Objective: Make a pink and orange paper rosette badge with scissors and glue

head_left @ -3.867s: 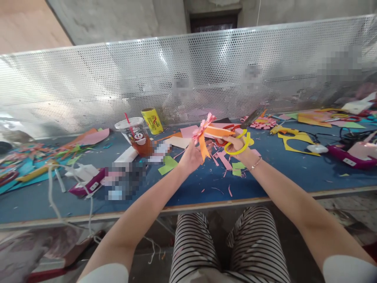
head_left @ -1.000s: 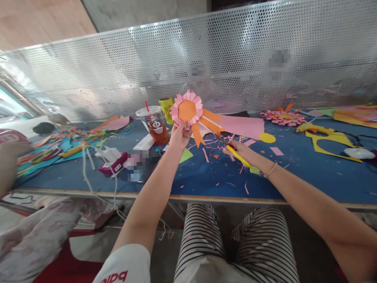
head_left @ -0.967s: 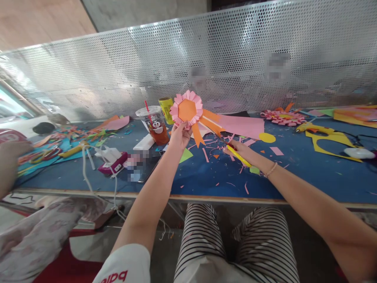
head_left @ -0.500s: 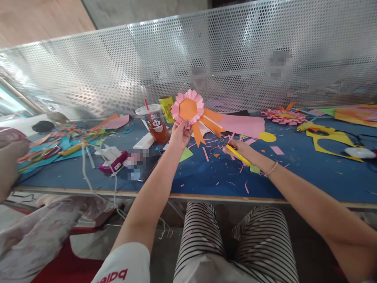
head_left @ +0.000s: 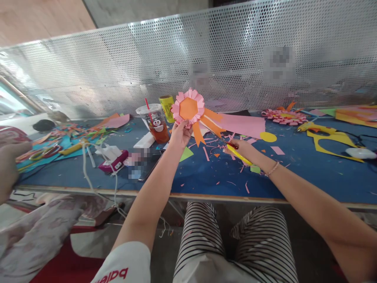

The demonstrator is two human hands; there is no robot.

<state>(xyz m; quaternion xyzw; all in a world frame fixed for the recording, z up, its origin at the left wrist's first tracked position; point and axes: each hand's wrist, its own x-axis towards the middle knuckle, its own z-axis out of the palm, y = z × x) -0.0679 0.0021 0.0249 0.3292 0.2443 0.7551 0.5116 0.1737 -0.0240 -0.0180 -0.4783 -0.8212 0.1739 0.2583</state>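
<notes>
My left hand [head_left: 182, 134] pinches the lower edge of a paper rosette [head_left: 188, 108], held up above the table. Pink pleated paper rings its orange centre, and two orange paper tails [head_left: 199, 134] hang down and to the right. In my right hand [head_left: 245, 147], closed round the handles, is a pair of scissors [head_left: 240, 155] with yellow and red on the grips. Its blades point up and left to the tails; whether they touch the paper I cannot tell. Below lie pink paper scraps [head_left: 206, 154] and a green paper piece [head_left: 186, 154].
A drink cup [head_left: 159, 127] with a red straw stands left of the rosette, near a phone [head_left: 151, 167] and a purple power adapter [head_left: 113, 162] with white cords. On the right lie another rosette [head_left: 284, 116] and a yellow glue gun [head_left: 316, 127]. Another person's hand [head_left: 8, 169] is at far left.
Almost nothing differs. Both hands, the rosette and the scissors hold nearly the same place; the other person's hand at far left has shifted slightly.
</notes>
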